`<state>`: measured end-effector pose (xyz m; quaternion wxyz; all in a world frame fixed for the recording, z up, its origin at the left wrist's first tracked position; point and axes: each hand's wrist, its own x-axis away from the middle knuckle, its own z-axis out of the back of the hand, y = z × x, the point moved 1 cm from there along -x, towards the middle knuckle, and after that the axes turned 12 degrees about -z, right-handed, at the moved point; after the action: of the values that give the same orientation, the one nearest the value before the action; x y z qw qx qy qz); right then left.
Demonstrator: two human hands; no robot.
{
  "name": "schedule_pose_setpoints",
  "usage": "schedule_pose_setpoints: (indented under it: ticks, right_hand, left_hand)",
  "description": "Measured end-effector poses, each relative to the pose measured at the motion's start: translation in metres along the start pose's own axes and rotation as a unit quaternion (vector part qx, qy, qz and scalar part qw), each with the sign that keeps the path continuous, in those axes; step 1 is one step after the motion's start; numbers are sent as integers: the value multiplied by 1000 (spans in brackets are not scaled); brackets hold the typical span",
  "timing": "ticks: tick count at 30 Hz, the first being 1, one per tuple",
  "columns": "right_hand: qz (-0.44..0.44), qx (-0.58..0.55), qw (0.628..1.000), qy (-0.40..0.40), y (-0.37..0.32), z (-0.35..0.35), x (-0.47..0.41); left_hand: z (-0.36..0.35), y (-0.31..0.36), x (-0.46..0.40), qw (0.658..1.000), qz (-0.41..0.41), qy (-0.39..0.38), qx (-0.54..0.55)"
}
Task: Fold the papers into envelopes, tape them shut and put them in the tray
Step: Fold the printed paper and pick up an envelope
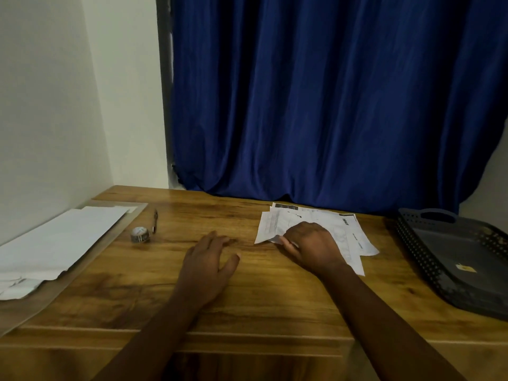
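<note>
My right hand pinches the near-left corner of the printed papers to peel one sheet free for folding, left hand flat, empty, steadying beside it; tray waits empty to its right.

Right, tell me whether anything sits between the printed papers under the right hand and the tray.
Nothing visible does. The printed papers lie under the right hand, and only bare wooden table separates them from the dark tray at the right edge. The tape roll and pen lie far to the left.
</note>
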<state>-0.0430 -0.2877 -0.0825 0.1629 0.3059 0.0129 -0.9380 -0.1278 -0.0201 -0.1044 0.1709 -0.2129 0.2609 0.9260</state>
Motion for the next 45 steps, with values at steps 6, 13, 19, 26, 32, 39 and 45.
schedule_pose_setpoints:
  ticks: [6, 13, 19, 26, 32, 39, 45]
  right_hand:
    - [121, -113, 986, 5, -74, 37, 57]
    - [51, -245, 968, -32, -115, 44, 91]
    - [-130, -310, 939, -74, -130, 30, 49]
    - [-102, -146, 939, -295, -99, -1, 60]
    - [-202, -68, 933, -291, -29, 2, 80]
    - [-209, -66, 934, -284, -26, 10, 92]
    - [-166, -128, 932, -297, -82, 23, 80]
  left_hand:
    - [22, -9, 9, 947, 101, 209, 222]
    - [32, -4, 8, 995, -38, 62, 71]
    - [-2, 20, 2, 978, -40, -166, -123]
    - [-7, -9, 13, 963, -40, -222, -147]
    - [10, -25, 17, 950, 5, -263, -167]
    - [23, -11, 7, 976, 60, -211, -11]
    - [8, 26, 6, 980, -57, -185, -51]
